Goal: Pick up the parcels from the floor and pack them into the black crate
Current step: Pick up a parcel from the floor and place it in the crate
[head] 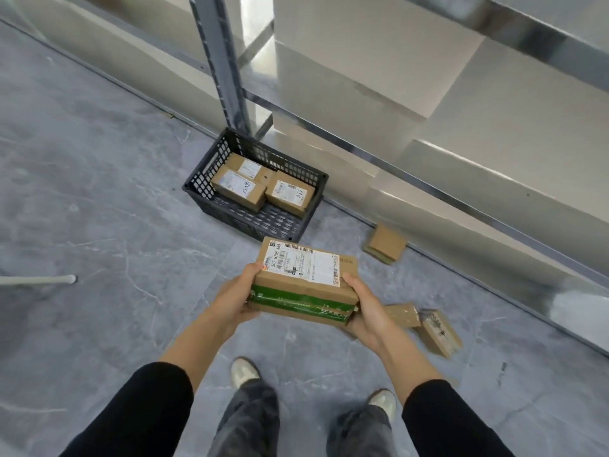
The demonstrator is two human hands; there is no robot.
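you hold the parcel (304, 282) in mid-air just short of the crate (211, 166), left hand (235, 300) and right hand (365, 308) gripping its ends with curled fingers. 3 boxes (239, 189) crowd the crate; lowered crooked, the parcel could catch the rim.

Grey marbled floor tiles (99, 209), with a metal rack's low beam (395, 166) running diagonally across the frame and its dark upright post (227, 77) standing at the back. Big pale cartons (362, 44) sit on the rack shelves, blurred. White tubular leg (39, 279) pokes in at left edge; pale shoes (244, 371) and grey jeans (250, 420) at bottom
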